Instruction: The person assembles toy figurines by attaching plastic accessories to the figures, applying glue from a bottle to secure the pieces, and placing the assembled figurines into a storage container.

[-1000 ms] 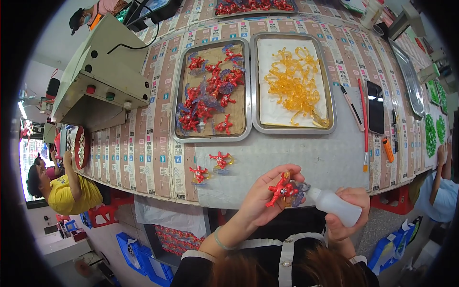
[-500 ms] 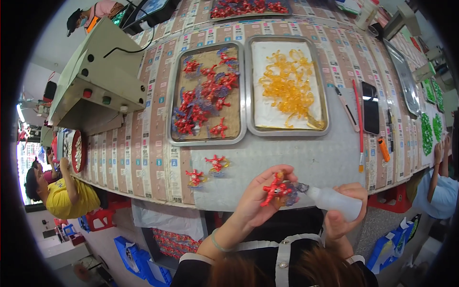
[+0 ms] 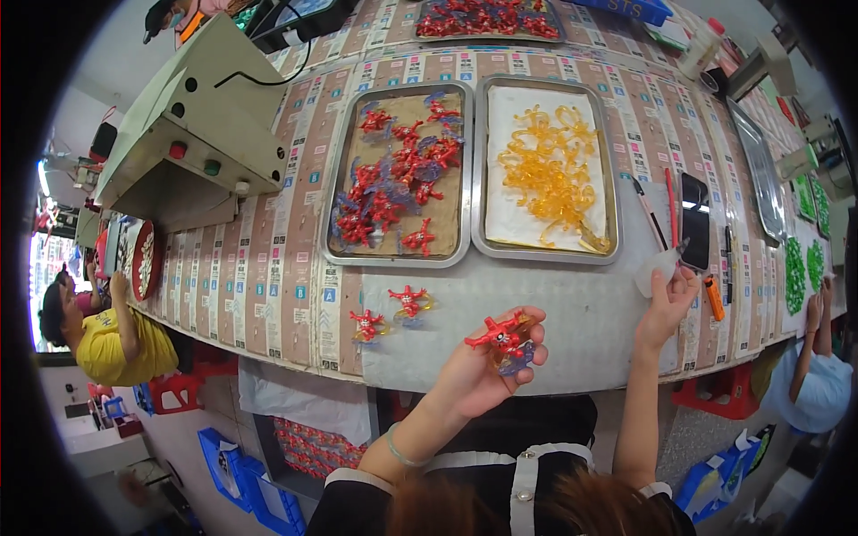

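My left hand [image 3: 475, 380], palm up above the front of the table, holds a small red plastic figure [image 3: 502, 334] with a clear purple part at its lower end. Farther right, my right hand [image 3: 666, 313] has its fingers around a whitish squeeze bottle [image 3: 655, 273]; its dark thin tip points toward the phone. Two more red figures, one nearer [image 3: 366, 324] and one farther [image 3: 408, 302], each with clear yellowish parts, lie on the grey sheet left of my hands. Beyond them a metal tray [image 3: 332, 241] holds several red and purple figures. Beside it, another tray [image 3: 500, 251] carries clear yellow pieces.
At right lie a black phone [image 3: 695, 210], a craft knife [image 3: 651, 214], a red brush [image 3: 672, 201] and an orange cutter [image 3: 714, 298]. A beige machine [image 3: 201, 116] stands at left. Other people sit at both sides, one in a yellow shirt [image 3: 130, 353].
My right hand has carried the squeeze bottle away from the figure, forward and right toward the phone. My left hand still holds the figure, now turned differently. The whole view has shifted slightly.
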The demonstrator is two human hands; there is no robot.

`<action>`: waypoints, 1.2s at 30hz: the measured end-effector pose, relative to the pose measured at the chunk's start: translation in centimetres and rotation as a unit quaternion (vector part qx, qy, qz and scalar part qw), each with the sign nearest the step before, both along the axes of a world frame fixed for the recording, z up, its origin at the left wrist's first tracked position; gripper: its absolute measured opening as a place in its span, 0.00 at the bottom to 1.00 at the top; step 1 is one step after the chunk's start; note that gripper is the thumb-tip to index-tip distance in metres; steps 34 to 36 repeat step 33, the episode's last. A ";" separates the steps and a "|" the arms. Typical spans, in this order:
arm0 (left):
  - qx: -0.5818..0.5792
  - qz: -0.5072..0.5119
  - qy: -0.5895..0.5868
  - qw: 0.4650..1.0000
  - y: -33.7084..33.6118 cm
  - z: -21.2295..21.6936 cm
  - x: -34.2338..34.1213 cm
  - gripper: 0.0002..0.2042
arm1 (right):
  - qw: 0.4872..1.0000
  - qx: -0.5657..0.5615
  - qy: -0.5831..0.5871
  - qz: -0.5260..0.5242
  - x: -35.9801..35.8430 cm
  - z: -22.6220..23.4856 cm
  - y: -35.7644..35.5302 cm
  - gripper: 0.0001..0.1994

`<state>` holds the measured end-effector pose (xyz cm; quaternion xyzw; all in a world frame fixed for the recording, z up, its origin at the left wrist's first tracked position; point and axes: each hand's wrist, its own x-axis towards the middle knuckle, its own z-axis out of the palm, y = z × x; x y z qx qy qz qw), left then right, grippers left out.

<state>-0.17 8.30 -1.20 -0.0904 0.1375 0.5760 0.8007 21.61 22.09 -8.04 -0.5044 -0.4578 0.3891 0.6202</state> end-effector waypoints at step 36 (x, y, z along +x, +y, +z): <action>0.102 -0.089 0.505 0.853 -1.5 -1.3 -2.2 0.25 | 0.893 -0.158 -0.066 0.417 -8.4 5.3 -7.1 0.06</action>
